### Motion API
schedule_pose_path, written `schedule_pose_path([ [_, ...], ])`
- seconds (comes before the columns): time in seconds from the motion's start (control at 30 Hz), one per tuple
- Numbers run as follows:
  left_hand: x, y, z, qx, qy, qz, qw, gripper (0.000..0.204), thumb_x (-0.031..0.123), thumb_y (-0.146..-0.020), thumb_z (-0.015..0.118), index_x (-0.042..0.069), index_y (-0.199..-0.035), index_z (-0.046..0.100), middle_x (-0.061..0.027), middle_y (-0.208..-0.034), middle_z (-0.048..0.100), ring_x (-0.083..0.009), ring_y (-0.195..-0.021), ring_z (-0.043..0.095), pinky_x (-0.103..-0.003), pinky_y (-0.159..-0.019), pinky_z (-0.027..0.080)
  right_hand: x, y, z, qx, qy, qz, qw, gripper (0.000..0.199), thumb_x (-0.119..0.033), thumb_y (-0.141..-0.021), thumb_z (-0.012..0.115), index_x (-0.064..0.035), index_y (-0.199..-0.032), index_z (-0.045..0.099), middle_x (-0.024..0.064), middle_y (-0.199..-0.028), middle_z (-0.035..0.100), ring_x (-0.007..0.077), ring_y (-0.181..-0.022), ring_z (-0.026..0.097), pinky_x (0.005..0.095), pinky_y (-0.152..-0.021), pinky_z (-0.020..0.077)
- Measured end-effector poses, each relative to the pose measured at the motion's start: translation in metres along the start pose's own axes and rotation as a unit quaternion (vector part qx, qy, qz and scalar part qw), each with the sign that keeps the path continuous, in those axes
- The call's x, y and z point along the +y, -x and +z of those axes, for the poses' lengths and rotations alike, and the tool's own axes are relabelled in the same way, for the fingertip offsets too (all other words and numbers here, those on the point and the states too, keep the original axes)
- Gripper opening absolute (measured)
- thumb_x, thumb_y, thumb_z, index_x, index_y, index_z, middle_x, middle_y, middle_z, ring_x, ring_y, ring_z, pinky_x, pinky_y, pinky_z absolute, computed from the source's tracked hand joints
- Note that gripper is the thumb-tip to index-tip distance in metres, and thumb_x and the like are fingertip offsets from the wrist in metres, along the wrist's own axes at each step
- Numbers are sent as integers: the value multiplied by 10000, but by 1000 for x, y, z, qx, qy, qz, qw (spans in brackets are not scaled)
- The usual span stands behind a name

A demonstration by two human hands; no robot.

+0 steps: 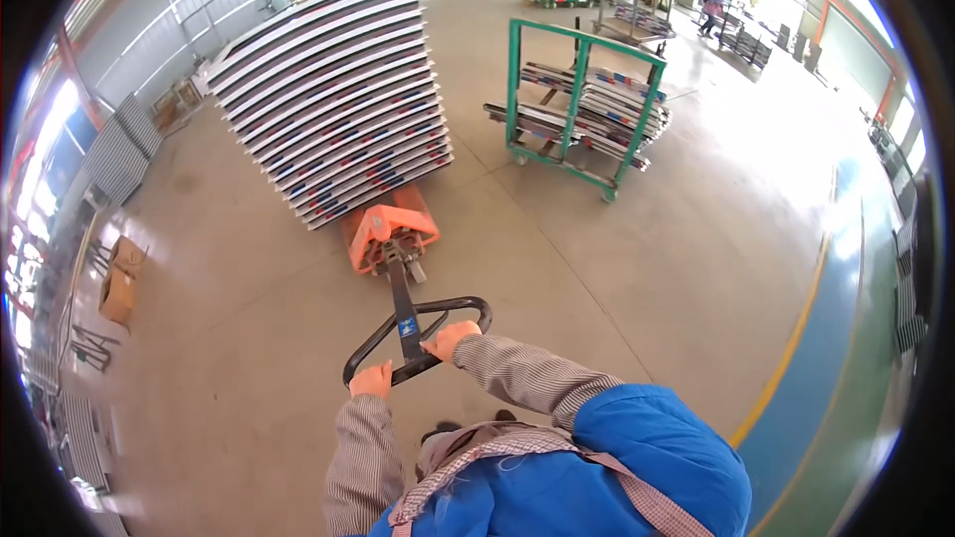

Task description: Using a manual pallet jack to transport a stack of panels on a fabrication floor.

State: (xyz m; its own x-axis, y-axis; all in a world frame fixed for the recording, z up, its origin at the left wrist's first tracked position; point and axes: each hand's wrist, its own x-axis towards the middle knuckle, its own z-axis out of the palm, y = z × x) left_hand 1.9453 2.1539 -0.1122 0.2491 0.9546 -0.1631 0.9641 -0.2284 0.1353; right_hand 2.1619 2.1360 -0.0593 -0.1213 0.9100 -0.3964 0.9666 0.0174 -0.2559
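An orange pallet jack (390, 229) stands on the concrete floor ahead of me, carrying a tall stack of long grey metal panels (333, 89). Its black loop handle (416, 323) slants back toward me. My left hand (371, 380) grips the lower left end of the handle loop. My right hand (450, 339) is closed around the loop's near right side. Both forearms wear striped sleeves.
A green metal rack cart (577, 104) loaded with panels stands to the right of the stack. Cardboard boxes (121, 280) sit at the left wall. A yellow floor line (791, 343) borders a blue lane at right. People work far off at the back.
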Motion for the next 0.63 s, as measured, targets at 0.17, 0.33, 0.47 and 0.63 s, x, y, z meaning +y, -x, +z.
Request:
schedule_pose_path([
  [0.17, 13, 49, 19, 16, -12, 2, 1000, 526, 429, -867, 269, 64, -795, 641, -152, -714, 610, -323, -687, 592, -431, -623, 458, 5, 50, 32, 41, 10, -17, 999, 607, -522, -860, 240, -78, -818, 652, 103, -798, 634, 239, -780, 611, 356, -672, 473],
  [0.33, 23, 119, 55, 22, 0, 9, 1000, 527, 432, -864, 276, 59, -789, 641, -157, -720, 610, -326, -689, 592, -434, -629, 458, 6, 108, 91, 64, 17, -21, 998, 607, -525, -856, 247, -76, -803, 652, 107, -781, 633, 238, -777, 612, 356, -670, 474],
  [0.47, 18, 207, 85, 17, 2, 5, 1000, 527, 425, -868, 271, 57, -786, 640, -159, -723, 610, -327, -693, 592, -432, -642, 459, -16, 179, 148, 48, 16, -6, 999, 582, -500, -865, 253, -80, -812, 652, 77, -787, 635, 230, -775, 610, 351, -672, 471],
  [0.63, 14, 297, 101, 0, -6, 6, 1000, 534, 427, -869, 265, 55, -789, 639, -161, -729, 610, -329, -706, 591, -426, -660, 459, -41, 257, 189, 66, -14, -3, 998, 598, -543, -840, 280, -86, -756, 656, 111, -736, 633, 253, -755, 616, 357, -654, 479],
])
